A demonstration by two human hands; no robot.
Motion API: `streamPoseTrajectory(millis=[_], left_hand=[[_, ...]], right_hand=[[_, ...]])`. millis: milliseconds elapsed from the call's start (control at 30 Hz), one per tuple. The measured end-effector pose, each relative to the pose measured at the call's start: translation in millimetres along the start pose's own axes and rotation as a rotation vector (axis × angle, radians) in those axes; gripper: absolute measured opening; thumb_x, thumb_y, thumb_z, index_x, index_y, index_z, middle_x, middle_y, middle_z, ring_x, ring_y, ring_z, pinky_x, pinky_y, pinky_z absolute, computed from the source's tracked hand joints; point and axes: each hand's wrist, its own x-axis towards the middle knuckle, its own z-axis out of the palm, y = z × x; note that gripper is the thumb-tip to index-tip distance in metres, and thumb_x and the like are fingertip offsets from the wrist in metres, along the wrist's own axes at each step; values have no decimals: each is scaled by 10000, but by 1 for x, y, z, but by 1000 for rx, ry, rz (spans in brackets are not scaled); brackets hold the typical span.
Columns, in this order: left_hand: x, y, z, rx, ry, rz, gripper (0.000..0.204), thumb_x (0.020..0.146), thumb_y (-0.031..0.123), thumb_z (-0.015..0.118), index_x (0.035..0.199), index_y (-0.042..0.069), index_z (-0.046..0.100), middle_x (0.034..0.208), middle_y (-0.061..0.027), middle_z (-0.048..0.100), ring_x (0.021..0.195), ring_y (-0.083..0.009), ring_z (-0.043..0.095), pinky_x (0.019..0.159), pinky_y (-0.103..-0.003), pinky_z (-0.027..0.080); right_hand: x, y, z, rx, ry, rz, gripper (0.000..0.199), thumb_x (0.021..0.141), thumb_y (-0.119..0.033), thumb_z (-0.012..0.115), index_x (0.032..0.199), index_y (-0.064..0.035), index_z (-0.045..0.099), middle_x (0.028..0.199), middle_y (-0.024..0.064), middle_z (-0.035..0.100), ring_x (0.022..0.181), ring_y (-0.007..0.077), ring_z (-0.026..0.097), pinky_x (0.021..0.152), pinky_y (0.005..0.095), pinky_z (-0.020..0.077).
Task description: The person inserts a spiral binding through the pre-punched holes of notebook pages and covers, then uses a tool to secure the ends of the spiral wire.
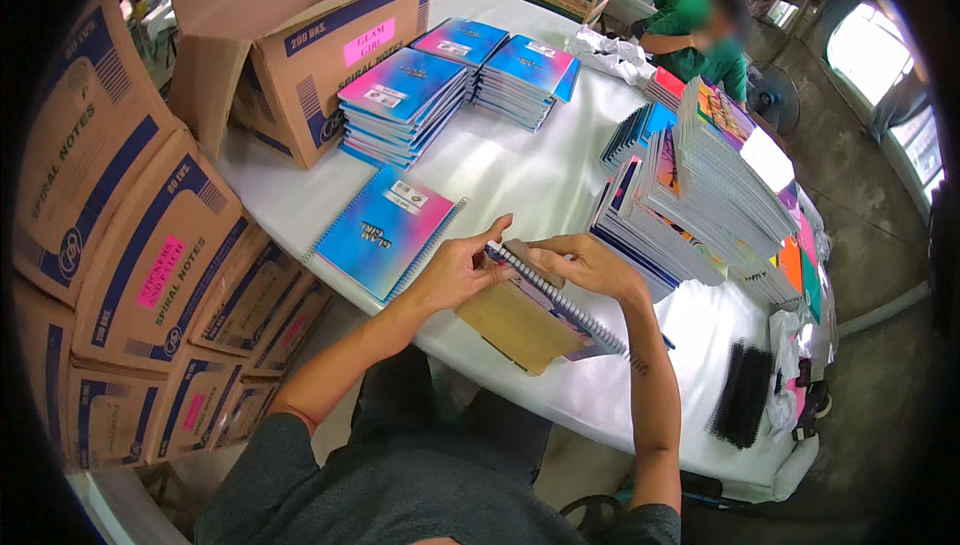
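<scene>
Over the table's near edge, a spiral notebook [530,330] is tilted, its tan back side toward me and its coil running along the upper edge. My left hand [460,270] is closed on the coil's upper left end, thumb and fingers pinching it. At that same end my right hand [590,263] has its fingers curled round a small brownish-grey thing [522,253], too unclear to name. Left of my hands a blue-and-pink spiral notebook [385,230] lies flat. Beyond it stand three stacks of like notebooks [405,95].
Tall piles of other spiral notebooks [720,175] lean at the right. Black coils [740,395] lie by the right edge. An open carton [340,50] stands at the back left, with stacked cartons [165,245] beside the table. A person in green [700,30] sits at the far end.
</scene>
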Motion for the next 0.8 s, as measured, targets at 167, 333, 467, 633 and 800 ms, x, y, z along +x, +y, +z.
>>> streamPoseTrajectory(millis=[167, 333, 467, 633, 800], left_hand=[[5, -21, -7, -97, 14, 83, 631, 942, 247, 650, 1490, 98, 375, 793, -39, 633, 747, -93, 522, 732, -268, 468], [6, -20, -8, -182, -45, 76, 620, 970, 270, 614, 1473, 6, 365, 921, -37, 652, 827, -102, 550, 825, -270, 463], [12, -25, -12, -227, -81, 85, 650, 966, 314, 617, 1482, 15, 357, 937, -38, 648, 834, -106, 551, 840, -268, 457], [35, -7, -11, -331, -266, 98, 537, 960, 391, 618, 1372, 56, 539, 875, 30, 629, 819, -68, 524, 773, -251, 452], [36, 83, -52, -144, 83, 190, 441, 953, 437, 609, 1256, 121, 664, 874, 29, 658, 670, -44, 547, 586, -216, 460]], right_hand=[[-1, -6, -2, 86, 28, -123, 519, 967, -435, 547, 1236, 0, 635, 948, 103, 688, 919, 156, 600, 862, 334, 486], [6, 16, -3, 91, 129, -132, 575, 960, -471, 520, 1184, 40, 655, 815, 110, 669, 763, 169, 604, 728, 331, 500], [11, 6, -5, -68, 98, -42, 605, 911, -500, 574, 1185, 33, 658, 760, 126, 678, 701, 202, 619, 678, 348, 495], [-2, 60, 17, -259, 208, -4, 502, 886, -422, 622, 1235, -62, 651, 959, 186, 682, 880, 303, 656, 774, 412, 489], [-63, 120, 54, -512, 728, -95, 564, 835, -302, 702, 1352, -144, 540, 1385, 188, 480, 1282, 380, 436, 1065, 528, 319]])
